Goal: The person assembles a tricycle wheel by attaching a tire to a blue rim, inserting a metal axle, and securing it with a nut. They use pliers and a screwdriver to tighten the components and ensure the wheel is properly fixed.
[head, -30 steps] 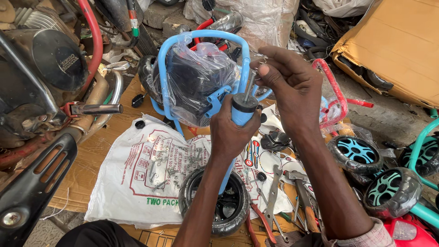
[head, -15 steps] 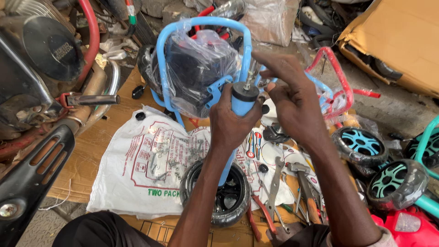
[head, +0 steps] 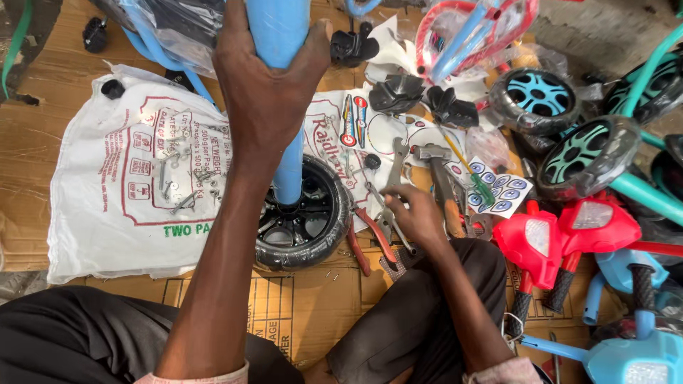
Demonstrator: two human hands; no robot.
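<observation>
Cardboard floor (head: 43,142), blue tube (head: 284,43) inside left grip (head: 267,92), pliers (head: 370,238) perhaps under right grip (head: 413,217)

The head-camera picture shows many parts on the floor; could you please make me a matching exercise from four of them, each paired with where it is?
Things:
1. blue tube
2. black wheel
3. sticker sheet
4. loose screws

Places:
A. scattered on the white printed sack
B. gripped in the left hand
C. on the floor at the foot of the tube
D. right of the hammer, beyond the right hand

Pairs: 1-B, 2-C, 3-D, 4-A
</observation>
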